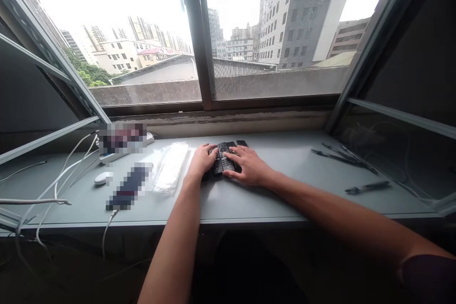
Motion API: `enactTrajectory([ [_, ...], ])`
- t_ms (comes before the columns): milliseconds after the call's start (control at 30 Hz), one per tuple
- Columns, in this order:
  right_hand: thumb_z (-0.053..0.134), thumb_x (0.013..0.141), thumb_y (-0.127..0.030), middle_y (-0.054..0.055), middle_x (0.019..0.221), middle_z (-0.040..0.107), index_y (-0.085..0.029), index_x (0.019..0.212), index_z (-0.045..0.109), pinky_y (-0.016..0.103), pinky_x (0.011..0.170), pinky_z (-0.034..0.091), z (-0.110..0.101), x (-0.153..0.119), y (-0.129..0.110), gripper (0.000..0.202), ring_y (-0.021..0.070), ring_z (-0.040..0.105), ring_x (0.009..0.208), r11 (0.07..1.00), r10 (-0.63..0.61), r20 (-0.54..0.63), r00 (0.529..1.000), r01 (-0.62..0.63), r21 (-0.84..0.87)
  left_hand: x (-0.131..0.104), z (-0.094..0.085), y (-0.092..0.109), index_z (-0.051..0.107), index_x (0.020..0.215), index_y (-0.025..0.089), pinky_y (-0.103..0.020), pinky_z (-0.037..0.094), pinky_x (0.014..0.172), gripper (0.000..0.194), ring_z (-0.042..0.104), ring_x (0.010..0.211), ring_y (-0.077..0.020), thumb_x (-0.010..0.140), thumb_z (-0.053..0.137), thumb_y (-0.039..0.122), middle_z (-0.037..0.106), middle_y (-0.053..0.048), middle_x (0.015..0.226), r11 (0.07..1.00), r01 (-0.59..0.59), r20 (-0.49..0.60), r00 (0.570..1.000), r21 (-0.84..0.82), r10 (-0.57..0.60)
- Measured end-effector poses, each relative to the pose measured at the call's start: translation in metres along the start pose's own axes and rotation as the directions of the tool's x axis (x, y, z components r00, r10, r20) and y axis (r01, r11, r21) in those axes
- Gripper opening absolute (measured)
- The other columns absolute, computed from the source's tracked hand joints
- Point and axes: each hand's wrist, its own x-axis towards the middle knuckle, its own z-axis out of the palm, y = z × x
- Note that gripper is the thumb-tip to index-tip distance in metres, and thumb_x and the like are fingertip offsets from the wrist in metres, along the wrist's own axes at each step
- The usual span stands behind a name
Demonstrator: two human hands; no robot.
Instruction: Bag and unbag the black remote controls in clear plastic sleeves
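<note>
Several black remote controls lie side by side on the grey desk, buttons facing up, in front of the window. My left hand grips the row from its left side, thumb on the nearest remote and fingers curled at the far end. From the right, my right hand grips the row, its thumb near the close end and its fingers reaching over the buttons. Part of the right-hand remotes is hidden under it. Another dark remote end sticks out beyond my right fingers.
Left of my hands lies a clear plastic bag with white contents. Farther left are a blurred-out phone-like object on a cable, a white rounded item, a power strip and white cables. Several pens lie at right.
</note>
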Motion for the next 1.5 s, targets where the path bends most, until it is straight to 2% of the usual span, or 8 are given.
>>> enactTrajectory([
  [167, 0.049, 0.105, -0.079, 0.02, 0.169, 0.052, -0.018, 0.166, 0.055, 0.058, 0.132, 0.032, 0.002, 0.002, -0.008, 0.087, 0.0444, 0.042, 0.159, 0.997, -0.003, 0.077, 0.997, 0.008, -0.07, 0.0, 0.007, 0.003, 0.076, 0.142, 0.019, -0.035, 0.036, 0.13, 0.046, 0.054, 0.153, -0.0277, 0.108, 0.054, 0.039, 0.064, -0.014, 0.158, 0.993, -0.049, 0.04, 0.998, 0.103, 0.046],
  [333, 0.039, 0.107, -0.08, 0.021, 0.179, 0.035, -0.012, 0.174, 0.039, 0.06, 0.136, 0.023, -0.001, 0.001, -0.014, 0.095, 0.0402, 0.03, 0.168, 0.997, 0.012, 0.153, 0.988, -0.001, -0.074, 0.004, 0.007, 0.006, 0.069, 0.151, 0.015, -0.041, 0.035, 0.13, 0.053, 0.049, 0.156, -0.0317, 0.111, 0.047, 0.041, 0.059, -0.018, 0.163, 0.987, -0.055, 0.095, 0.995, 0.154, 0.04],
  [633, 0.041, 0.109, -0.077, 0.022, 0.179, 0.035, -0.011, 0.173, 0.041, 0.061, 0.136, 0.021, 0.002, 0.002, -0.015, 0.092, 0.0394, 0.029, 0.168, 0.997, 0.008, 0.166, 0.986, 0.004, -0.072, 0.009, 0.005, 0.006, 0.071, 0.151, 0.018, -0.038, 0.034, 0.131, 0.051, 0.049, 0.157, -0.0298, 0.108, 0.049, 0.036, 0.058, -0.015, 0.164, 0.983, -0.102, 0.135, 0.987, 0.149, 0.082],
  [1000, 0.047, 0.108, -0.075, 0.022, 0.176, 0.041, -0.013, 0.171, 0.045, 0.063, 0.135, 0.024, 0.003, 0.004, -0.012, 0.088, 0.0404, 0.034, 0.167, 0.998, -0.01, 0.137, 0.991, 0.018, -0.054, 0.009, 0.005, 0.004, 0.077, 0.144, 0.022, -0.036, 0.036, 0.13, 0.046, 0.053, 0.155, -0.0288, 0.108, 0.052, 0.036, 0.064, -0.011, 0.159, 0.988, -0.093, 0.109, 0.991, 0.126, 0.08],
  [1167, 0.046, 0.108, -0.076, 0.021, 0.176, 0.042, -0.013, 0.171, 0.045, 0.063, 0.136, 0.021, 0.005, 0.003, -0.011, 0.09, 0.041, 0.034, 0.166, 0.998, -0.004, 0.13, 0.991, 0.012, -0.062, 0.006, -0.003, 0.008, 0.082, 0.132, 0.019, -0.035, 0.043, 0.126, 0.05, 0.061, 0.144, -0.0277, 0.112, 0.042, 0.041, 0.071, -0.013, 0.148, 0.986, -0.116, -0.044, 0.992, 0.115, 0.122],
  [1267, 0.042, 0.107, -0.079, 0.02, 0.174, 0.045, -0.013, 0.17, 0.046, 0.065, 0.137, 0.014, 0.004, 0.002, -0.011, 0.091, 0.0423, 0.034, 0.166, 0.998, 0.009, 0.105, 0.994, -0.002, -0.065, 0.003, -0.01, 0.006, 0.078, 0.136, 0.016, -0.044, 0.036, 0.131, 0.053, 0.055, 0.15, -0.0318, 0.112, 0.04, 0.042, 0.068, -0.017, 0.152, 0.978, -0.002, -0.201, 0.979, 0.208, 0.044],
  [1367, 0.038, 0.107, -0.082, 0.02, 0.173, 0.047, -0.014, 0.169, 0.048, 0.066, 0.137, 0.011, 0.005, 0.001, -0.01, 0.093, 0.0428, 0.035, 0.165, 0.997, 0.036, 0.08, 0.996, -0.03, -0.068, 0.0, -0.015, -0.002, 0.074, 0.141, 0.014, -0.063, 0.019, 0.135, 0.057, 0.031, 0.165, -0.0411, 0.11, 0.041, 0.047, 0.053, -0.02, 0.167, 0.935, 0.196, -0.323, 0.941, 0.296, -0.095],
  [1500, 0.038, 0.106, -0.082, 0.02, 0.173, 0.047, -0.014, 0.169, 0.048, 0.066, 0.137, 0.012, 0.005, 0.001, -0.012, 0.092, 0.0434, 0.037, 0.164, 0.997, 0.045, 0.083, 0.996, -0.04, -0.059, -0.002, -0.016, -0.015, 0.07, 0.144, 0.011, -0.076, 0.01, 0.13, 0.062, 0.023, 0.166, -0.0503, 0.107, 0.041, 0.053, 0.042, -0.028, 0.172, 0.846, 0.433, -0.326, 0.885, 0.312, -0.332],
])
